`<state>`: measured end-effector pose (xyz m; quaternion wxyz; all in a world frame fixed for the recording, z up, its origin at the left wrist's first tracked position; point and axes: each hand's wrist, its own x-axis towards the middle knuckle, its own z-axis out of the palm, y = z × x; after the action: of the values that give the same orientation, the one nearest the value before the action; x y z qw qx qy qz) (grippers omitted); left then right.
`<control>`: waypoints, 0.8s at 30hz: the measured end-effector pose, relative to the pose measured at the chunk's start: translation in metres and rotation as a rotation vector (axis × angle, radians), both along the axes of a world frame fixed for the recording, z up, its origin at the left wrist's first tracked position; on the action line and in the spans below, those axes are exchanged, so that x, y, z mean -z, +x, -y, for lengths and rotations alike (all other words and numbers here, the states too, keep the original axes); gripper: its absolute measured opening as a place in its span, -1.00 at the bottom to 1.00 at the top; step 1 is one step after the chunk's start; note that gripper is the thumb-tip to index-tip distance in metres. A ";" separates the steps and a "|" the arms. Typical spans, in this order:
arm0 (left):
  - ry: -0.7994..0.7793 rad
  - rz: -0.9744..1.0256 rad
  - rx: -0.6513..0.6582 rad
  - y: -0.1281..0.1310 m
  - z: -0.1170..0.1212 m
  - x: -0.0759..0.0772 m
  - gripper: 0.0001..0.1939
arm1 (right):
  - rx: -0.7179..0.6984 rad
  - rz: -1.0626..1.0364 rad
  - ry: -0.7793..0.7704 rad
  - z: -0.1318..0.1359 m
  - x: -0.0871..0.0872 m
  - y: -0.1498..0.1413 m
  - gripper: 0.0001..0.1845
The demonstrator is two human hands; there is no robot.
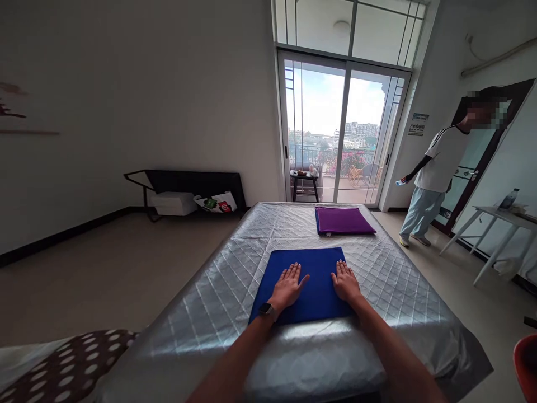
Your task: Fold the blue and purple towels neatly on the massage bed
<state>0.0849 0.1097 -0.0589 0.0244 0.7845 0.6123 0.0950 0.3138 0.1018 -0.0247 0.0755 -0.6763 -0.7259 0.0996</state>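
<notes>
Both the left hand (287, 286) and right hand (345, 281) lay flat, fingers spread and gripping nothing, on a folded blue cloth (312, 280) near the bed's (218, 313) front edge; likely soft, light, best lifted by its corners.

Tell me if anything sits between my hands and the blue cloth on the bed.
Nothing visible does. The left hand and right hand both lie flat, palms down, directly on the blue cloth. The purple cloth lies farther up the silver quilted cover, apart from the blue one.
</notes>
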 end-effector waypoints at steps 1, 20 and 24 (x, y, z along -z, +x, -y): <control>-0.008 -0.018 -0.052 -0.021 0.003 0.003 -0.21 | 0.002 -0.002 -0.003 0.000 -0.001 0.000 -0.29; 0.068 0.047 -0.257 -0.056 0.026 0.004 -0.11 | -0.060 0.001 0.014 0.055 0.023 0.014 -0.28; 0.102 0.102 0.015 0.028 0.034 -0.006 -0.19 | -0.072 0.012 0.041 0.056 0.023 0.013 -0.29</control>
<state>0.1130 0.0753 -0.0526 0.0162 0.7834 0.5988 0.1659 0.3270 0.0459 -0.0475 0.0814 -0.6485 -0.7522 0.0835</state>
